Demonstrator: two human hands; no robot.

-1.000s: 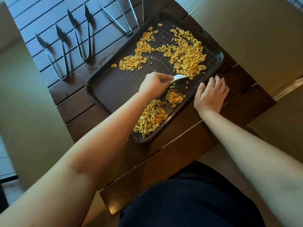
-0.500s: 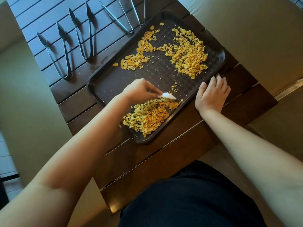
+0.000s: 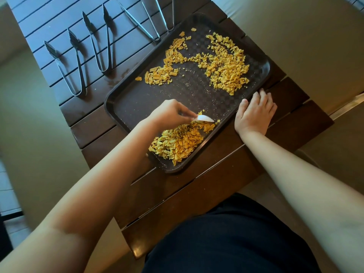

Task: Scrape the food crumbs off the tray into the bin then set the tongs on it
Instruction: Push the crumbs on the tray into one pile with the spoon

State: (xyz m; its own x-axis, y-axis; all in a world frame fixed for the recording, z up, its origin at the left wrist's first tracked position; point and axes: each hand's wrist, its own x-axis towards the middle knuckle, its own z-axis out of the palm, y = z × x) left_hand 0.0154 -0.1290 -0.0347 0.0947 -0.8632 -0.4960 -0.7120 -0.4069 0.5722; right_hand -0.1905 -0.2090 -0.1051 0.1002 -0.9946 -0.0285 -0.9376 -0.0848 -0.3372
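Observation:
A dark brown tray [image 3: 137,101] lies at an angle on the slatted table. Yellow crumbs are spread over it: a gathered heap [image 3: 177,141] at its near corner, a patch [image 3: 226,66] at the far right, a smaller trail [image 3: 163,71] in the middle. My left hand [image 3: 169,115] holds a white spoon [image 3: 204,118] with its bowl at the far edge of the near heap. My right hand [image 3: 254,113] lies flat with straight fingers against the tray's right rim. Several metal tongs lie beyond the tray, two at the left [image 3: 65,66] [image 3: 102,42] and others at the top edge [image 3: 141,20].
The dark wooden table [image 3: 197,190] ends close to my body, with floor on either side. My dark clothing fills the bottom of the view. No bin is in view.
My left hand dragged the spoon from the far crumb patch toward me, pulling crumbs into the near heap. The right hand stayed on the tray's rim.

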